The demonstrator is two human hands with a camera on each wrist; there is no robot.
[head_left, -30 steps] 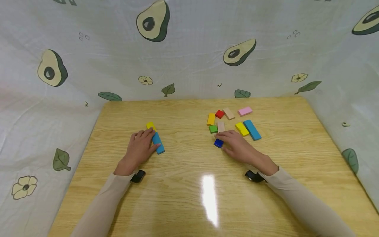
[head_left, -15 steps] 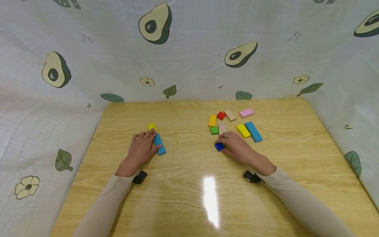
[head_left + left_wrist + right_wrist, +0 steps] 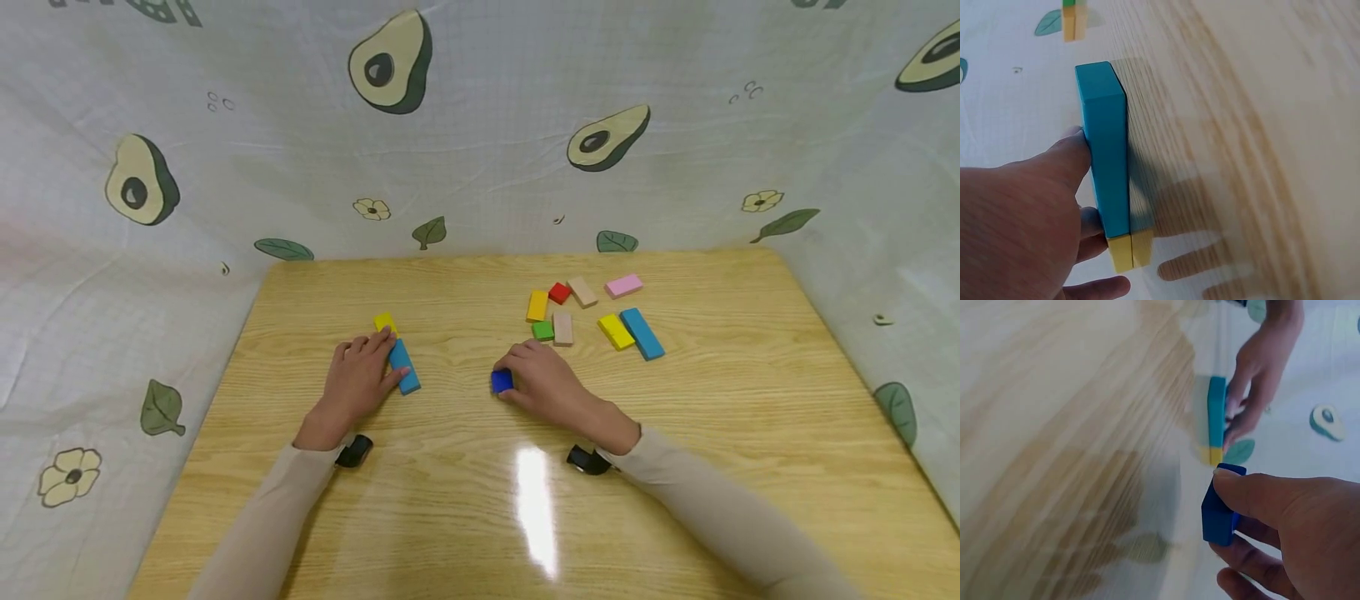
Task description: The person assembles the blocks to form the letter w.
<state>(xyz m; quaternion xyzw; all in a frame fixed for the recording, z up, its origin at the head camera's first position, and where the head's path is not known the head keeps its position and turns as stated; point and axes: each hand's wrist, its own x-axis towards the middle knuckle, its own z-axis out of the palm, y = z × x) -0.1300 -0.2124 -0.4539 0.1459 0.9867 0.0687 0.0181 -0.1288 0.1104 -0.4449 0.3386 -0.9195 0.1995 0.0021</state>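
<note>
My right hand [image 3: 543,379] pinches a small dark blue block [image 3: 502,382] between thumb and fingers, over the middle of the wooden table. In the right wrist view the dark blue block [image 3: 1222,506] shows close above its reflection in the tabletop. At the left, my left hand [image 3: 356,375] rests on two blocks lying end to end. Its thumb touches the long light blue block [image 3: 403,367], and its fingertips reach the yellow block [image 3: 384,322] behind it. Seen from the left wrist, the light blue block [image 3: 1107,150] meets the yellow block [image 3: 1120,253] end to end.
Right of centre lie an orange block [image 3: 537,306], a red block [image 3: 559,292], a green block [image 3: 542,331], two beige blocks [image 3: 562,329], a pink block [image 3: 623,286], a yellow block [image 3: 616,332] and a light blue block [image 3: 642,333]. An avocado-print cloth [image 3: 480,183] borders the table.
My right hand has taken hold of the dark blue block and carried it left, away from the green and beige blocks. The left hand has stayed on its two blocks.
</note>
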